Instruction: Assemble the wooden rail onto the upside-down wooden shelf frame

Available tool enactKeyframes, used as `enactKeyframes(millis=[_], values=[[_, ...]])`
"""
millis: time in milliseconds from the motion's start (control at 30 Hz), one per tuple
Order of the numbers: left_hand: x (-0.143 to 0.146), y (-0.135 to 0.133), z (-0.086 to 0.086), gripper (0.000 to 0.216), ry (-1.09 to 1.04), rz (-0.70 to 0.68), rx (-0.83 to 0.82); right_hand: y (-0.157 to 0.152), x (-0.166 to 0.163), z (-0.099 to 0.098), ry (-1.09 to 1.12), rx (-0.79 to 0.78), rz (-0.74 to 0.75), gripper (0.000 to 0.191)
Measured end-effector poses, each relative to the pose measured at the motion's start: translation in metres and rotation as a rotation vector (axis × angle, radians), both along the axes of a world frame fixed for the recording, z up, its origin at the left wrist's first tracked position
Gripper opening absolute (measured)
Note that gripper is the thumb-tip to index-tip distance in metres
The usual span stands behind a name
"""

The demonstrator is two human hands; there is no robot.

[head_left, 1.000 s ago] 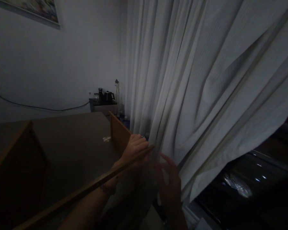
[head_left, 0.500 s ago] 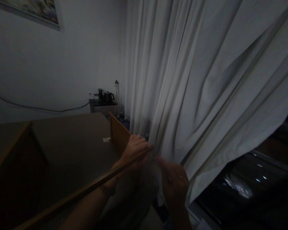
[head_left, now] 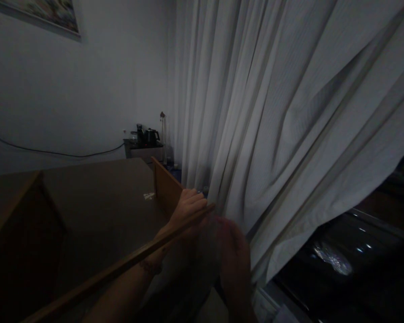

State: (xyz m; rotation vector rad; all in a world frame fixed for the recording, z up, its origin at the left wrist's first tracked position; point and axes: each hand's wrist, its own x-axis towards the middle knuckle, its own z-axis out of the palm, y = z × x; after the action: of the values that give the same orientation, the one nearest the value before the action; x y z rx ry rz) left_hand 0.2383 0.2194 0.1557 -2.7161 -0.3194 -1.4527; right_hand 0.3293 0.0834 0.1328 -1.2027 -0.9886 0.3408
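Observation:
A long wooden panel (head_left: 155,245) with a narrow edge upward runs from the lower left to the middle. My left hand (head_left: 190,206) is closed over its far end, fingers folded on the far side. Just right of that end, my right hand (head_left: 234,258) pinches close to the wood, blurred by motion. The thin metal rod between its fingers and the panel, plain half a second ago, is hardly visible now; its exact kind is unclear. Beyond my left hand stands an upright orange-brown board (head_left: 166,181).
A dark brown flat surface (head_left: 104,188) spreads at left, with small white pieces (head_left: 148,196) on it. Another upright panel (head_left: 23,224) stands at near left. White curtains (head_left: 256,112) hang along the right. A black kettle (head_left: 151,135) sits on a far cabinet (head_left: 144,151).
My right hand has shifted left, nearer the panel's end, and turned, so the thin rod has mostly gone from sight. My left hand keeps its place on the panel.

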Motion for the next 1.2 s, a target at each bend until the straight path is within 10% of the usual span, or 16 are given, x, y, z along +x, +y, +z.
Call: enactKeyframes(millis=[733,1200], values=[[0.001,0.001,-0.004,0.024,-0.036,-0.033,-0.014,-0.012,0.014,0.01,-0.566,0.217,-0.06,0.014],[0.0,-0.002,0.0,0.023,-0.03,-0.003,0.013,-0.011,0.018,-0.006,-0.453,0.098,-0.204,0.026]])
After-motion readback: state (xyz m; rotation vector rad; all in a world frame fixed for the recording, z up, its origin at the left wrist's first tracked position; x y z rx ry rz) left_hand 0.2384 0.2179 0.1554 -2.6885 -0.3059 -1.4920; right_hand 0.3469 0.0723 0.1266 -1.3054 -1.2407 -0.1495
